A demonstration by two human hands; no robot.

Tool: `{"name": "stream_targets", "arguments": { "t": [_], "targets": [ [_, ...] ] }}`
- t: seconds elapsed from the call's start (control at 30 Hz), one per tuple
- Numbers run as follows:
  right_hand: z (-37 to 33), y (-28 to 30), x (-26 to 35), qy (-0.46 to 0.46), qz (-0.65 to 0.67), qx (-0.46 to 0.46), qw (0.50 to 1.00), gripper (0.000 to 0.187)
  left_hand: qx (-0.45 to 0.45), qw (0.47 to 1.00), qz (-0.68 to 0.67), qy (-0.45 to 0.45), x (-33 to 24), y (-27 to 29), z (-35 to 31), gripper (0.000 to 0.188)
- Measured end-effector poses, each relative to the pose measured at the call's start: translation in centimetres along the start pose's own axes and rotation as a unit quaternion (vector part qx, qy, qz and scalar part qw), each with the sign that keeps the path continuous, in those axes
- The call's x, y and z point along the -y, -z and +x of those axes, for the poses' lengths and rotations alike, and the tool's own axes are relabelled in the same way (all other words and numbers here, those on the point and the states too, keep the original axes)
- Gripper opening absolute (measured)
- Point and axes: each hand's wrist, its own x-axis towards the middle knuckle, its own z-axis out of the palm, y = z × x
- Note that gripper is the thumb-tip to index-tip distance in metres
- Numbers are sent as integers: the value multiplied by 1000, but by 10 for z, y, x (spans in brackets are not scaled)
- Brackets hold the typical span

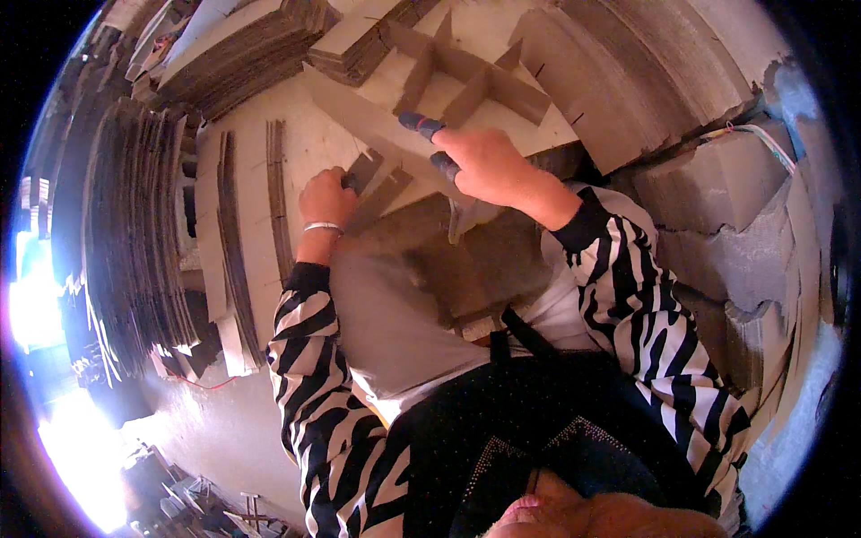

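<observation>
My left hand (326, 201), with a pale band at the wrist, is closed on slotted cardboard strips (387, 190) near the table's front edge. My right hand (491, 167) has dark covers on its fingers. It is closed at the right end of a long cardboard strip (363, 117), which slants away to the far left. The spot where those fingers meet the strip is partly hidden. Just beyond my right hand stands an assembled cardboard divider (466, 76), its strips crossed into open cells.
Thin rows of upright cardboard strips (276, 188) stand left on the pale tabletop (318, 134). Thick cardboard stacks (247, 58) lie at the back. A tall pile (134, 233) fills the left, and large cardboard sheets (628, 76) lean at the right. My lap is below the table edge.
</observation>
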Motion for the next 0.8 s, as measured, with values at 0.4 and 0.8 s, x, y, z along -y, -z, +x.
{"name": "stream_targets", "arguments": {
  "t": [0.4, 0.8],
  "targets": [
    [8, 13, 12, 4, -41, 71, 997, 21, -73, 996, 42, 42, -2, -14, 14, 16],
    [28, 6, 20, 29, -63, 58, 996, 14, -78, 990, -94, -66, -24, 3, -28, 26]
  ]
}}
